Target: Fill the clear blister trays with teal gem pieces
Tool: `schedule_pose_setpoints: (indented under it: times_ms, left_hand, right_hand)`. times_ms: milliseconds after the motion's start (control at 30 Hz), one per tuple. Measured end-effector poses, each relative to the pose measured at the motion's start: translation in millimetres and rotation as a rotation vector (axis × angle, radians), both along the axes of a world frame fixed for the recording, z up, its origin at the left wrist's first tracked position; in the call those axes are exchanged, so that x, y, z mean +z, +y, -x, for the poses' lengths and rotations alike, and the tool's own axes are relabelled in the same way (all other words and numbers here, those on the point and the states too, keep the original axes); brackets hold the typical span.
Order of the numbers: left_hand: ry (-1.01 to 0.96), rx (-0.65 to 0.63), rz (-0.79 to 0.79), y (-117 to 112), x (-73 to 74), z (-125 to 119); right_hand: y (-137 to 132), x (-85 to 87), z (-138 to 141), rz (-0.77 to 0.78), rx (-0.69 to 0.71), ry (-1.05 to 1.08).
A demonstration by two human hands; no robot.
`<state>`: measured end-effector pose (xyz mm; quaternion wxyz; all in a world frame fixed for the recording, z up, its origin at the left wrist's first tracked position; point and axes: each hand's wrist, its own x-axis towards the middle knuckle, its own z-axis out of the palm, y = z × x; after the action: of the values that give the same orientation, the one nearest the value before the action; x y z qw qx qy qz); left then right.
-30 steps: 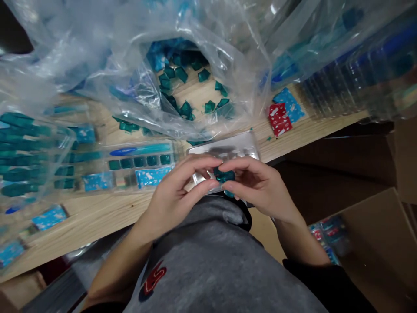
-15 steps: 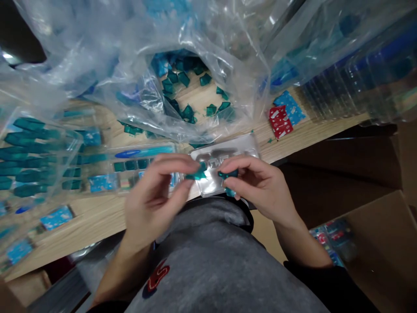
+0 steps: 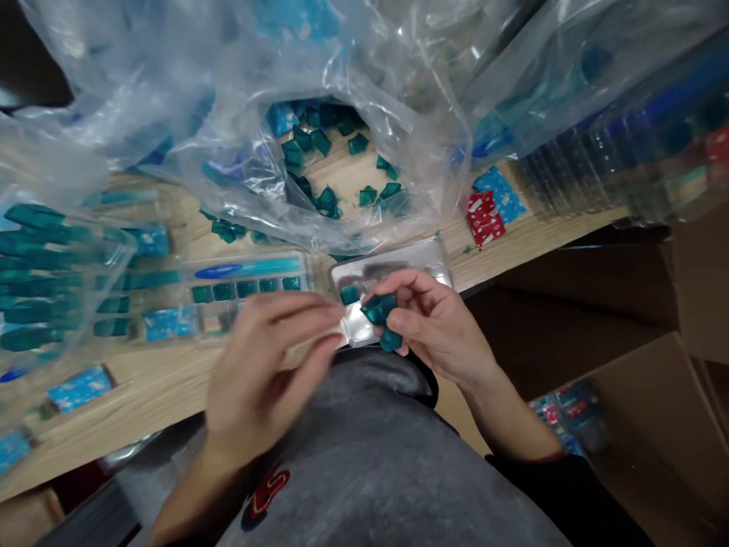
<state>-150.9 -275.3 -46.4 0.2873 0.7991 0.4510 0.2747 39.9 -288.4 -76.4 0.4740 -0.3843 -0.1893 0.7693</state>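
My right hand [image 3: 438, 323] is closed around several dark teal, translucent pieces [image 3: 380, 308], held over a clear plastic tray [image 3: 399, 262] with moulded hollows. One similar teal piece [image 3: 349, 294] sits in a hollow at the tray's upper left. Beside the tray's left edge is my left hand [image 3: 273, 365], its thumb and forefinger a little apart with nothing visible between them; motion blurs it slightly. To the left lies a filled clear tray [image 3: 250, 267] with a row of teal pieces, a blue oval-ended item and a blue patterned packet, partly hidden by my left hand.
A large clear plastic bag [image 3: 228, 137] spreads across the back, with loose teal pieces [image 3: 327, 201] in its opening. Red [image 3: 485, 219] and blue [image 3: 501, 194] packets lie right of it. Stacked clear trays [image 3: 575, 167] stand far right, above a cardboard box [image 3: 643, 433]. More filled trays [image 3: 45, 281] are at left.
The teal piece that was at my left fingertips now sits in the tray hollow, and those fingers are free. My right hand has shifted slightly left, turning more teal pieces into sight.
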Motion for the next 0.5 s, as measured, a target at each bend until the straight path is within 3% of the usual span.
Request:
schedule_pose_setpoints:
  times_ms: [133,300,500]
  left_hand:
    - [-0.053,-0.082,-0.030,-4,1.9,-15]
    - [-0.191,0.004,0.075,4,-5.5,-13]
    - [-0.050,-0.119,0.106,-3,-13.4,-13]
  right_hand:
    - [-2,6.7,3,-0.035,-0.037,-0.113]
    - [-3,13.5,-1,-0.075,0.031,-0.175]
    - [-12,-3.8,-6,0.043,0.037,-0.349]
